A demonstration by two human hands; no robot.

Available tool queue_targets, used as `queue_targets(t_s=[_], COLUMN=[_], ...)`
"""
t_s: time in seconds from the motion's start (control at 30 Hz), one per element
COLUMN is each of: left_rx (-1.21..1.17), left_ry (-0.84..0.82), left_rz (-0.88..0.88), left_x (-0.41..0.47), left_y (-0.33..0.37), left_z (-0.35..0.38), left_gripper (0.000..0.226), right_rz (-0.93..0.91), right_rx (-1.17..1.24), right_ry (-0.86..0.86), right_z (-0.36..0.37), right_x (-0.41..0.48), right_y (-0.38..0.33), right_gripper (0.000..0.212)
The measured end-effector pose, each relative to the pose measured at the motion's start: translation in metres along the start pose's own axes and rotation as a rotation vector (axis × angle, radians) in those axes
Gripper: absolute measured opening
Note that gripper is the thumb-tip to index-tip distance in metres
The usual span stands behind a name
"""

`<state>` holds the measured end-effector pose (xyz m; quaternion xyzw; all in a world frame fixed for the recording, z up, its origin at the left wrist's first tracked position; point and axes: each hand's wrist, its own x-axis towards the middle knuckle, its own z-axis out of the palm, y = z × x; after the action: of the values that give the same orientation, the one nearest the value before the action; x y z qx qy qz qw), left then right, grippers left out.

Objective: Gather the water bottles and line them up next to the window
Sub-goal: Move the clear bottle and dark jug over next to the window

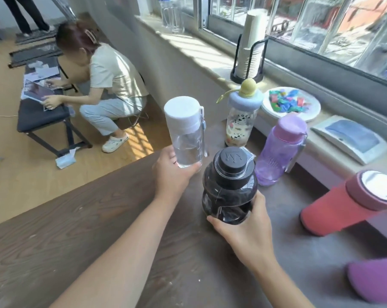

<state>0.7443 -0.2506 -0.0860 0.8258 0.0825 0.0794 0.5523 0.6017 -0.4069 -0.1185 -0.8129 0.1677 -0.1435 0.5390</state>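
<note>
Nearest the camera, a purple rounded object point(374, 278) shows at the lower right edge of the dark wood-grain table point(99, 230); only part is in view and its kind cannot be told. The right hand point(243, 232) is closed around the base of a dark, squat black-capped bottle point(229, 185), which is upright; whether it rests on the table or is just lifted cannot be told. The left hand point(172, 172) grips the lower part of a clear bottle with a white cap point(184, 130), held upright and apparently raised.

To the right a red flask point(348, 203) stands on the table beside the sill. Farther along are a purple translucent bottle point(279, 150) and a cartoon-printed bottle with a blue lid point(240, 121), near the windowsill point(199, 50).

Judgement: gathering is nearly done and placement is in hand. The next move calls for setting both held bottles down in the row beside the sill, upright and clear of their neighbours.
</note>
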Motion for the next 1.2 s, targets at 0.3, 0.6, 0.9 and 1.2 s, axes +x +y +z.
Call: queue_targets(t_s=[0.3, 0.6, 0.9, 1.2], left_rx=[0.029, 0.070, 0.048, -0.166], left_ry=[-0.029, -0.041, -0.092, -0.139], left_rz=[-0.056, -0.081, -0.097, -0.133], left_x=[0.024, 0.039, 0.034, -0.014], left_y=[0.002, 0.001, 0.000, -0.014], left_z=[0.025, 0.035, 0.033, -0.015], left_gripper=[0.054, 0.055, 0.059, 0.084], right_rz=[0.016, 0.070, 0.069, 0.131], right_rx=[0.003, -0.005, 0.048, -0.007], right_ry=[-0.004, -0.001, -0.066, 0.033], right_z=[0.010, 0.012, 0.010, 0.012], right_x=[0.024, 0.027, 0.025, -0.007], right_y=[0.002, 0.004, 0.001, -0.007], right_gripper=[0.108, 0.106, 0.107, 0.088])
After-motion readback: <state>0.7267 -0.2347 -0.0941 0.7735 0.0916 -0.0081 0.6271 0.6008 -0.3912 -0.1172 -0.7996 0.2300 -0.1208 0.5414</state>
